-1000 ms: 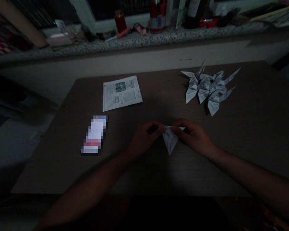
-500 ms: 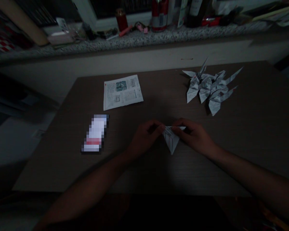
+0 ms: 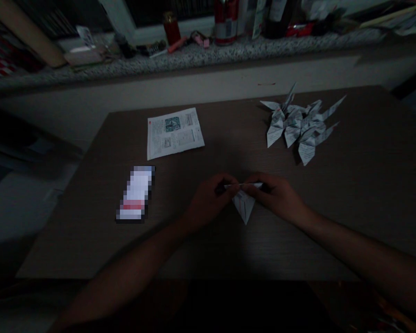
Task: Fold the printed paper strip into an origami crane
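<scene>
A small folded piece of printed paper [image 3: 245,208], triangular with its point toward me, is held just above or on the table in front of me; the exact gap I cannot tell. My left hand [image 3: 213,194] pinches its top edge between thumb and fingers. From the other side my right hand [image 3: 275,192] pinches the same edge, thumb close to the left thumb. The thumbs cover part of the paper's upper face. Beyond the right hand stand several origami cranes [image 3: 298,122] of printed paper, bunched together.
A flat printed sheet [image 3: 175,134] lies at the back left of the brown table [image 3: 208,249]. Nearer me on the left is a phone [image 3: 135,194] with a blurred lit screen. Behind, a speckled stone sill [image 3: 194,58] carries a red can [image 3: 226,23], a jar [image 3: 171,28] and clutter.
The thumbs have drawn closer together at the middle of the paper's top edge. More of the paper's left corner now shows. The whole view has shifted slightly.
</scene>
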### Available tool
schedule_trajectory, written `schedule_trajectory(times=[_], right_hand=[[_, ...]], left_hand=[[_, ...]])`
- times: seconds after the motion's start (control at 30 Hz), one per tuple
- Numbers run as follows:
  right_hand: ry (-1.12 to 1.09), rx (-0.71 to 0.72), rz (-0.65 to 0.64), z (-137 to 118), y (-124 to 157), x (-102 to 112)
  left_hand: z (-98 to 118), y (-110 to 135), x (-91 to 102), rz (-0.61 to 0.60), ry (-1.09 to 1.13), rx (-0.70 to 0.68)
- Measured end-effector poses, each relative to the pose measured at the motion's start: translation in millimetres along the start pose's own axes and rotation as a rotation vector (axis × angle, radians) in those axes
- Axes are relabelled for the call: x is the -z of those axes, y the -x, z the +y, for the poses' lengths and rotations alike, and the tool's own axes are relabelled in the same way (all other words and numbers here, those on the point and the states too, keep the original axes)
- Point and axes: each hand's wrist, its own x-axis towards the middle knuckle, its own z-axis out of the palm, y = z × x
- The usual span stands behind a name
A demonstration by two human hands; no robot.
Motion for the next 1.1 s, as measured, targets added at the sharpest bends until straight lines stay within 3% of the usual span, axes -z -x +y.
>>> schedule_trajectory(times=[0.17, 0.6, 0.77, 1.1], right_hand=[[-0.072, -0.107, -0.009, 5.2, -2.3, 2.6], [-0.023, -0.051, -0.030, 2.1, 0.0, 0.0], [-0.014, -0.053, -0.037, 4.6, 0.0, 0.2], [-0.129, -0.061, -0.150, 2.7, -2.5, 5.5]], left_hand=[[-2.6, -1.8, 2.0, 0.054, 0.036, 0.006], [-5.5, -2.9, 0.0, -0.024, 0.014, 0.034], [-4.2, -2.5, -0.1, 0.009, 0.021, 0.028], [-2.2, -2.5, 1.9, -0.012, -0.017, 0.010]])
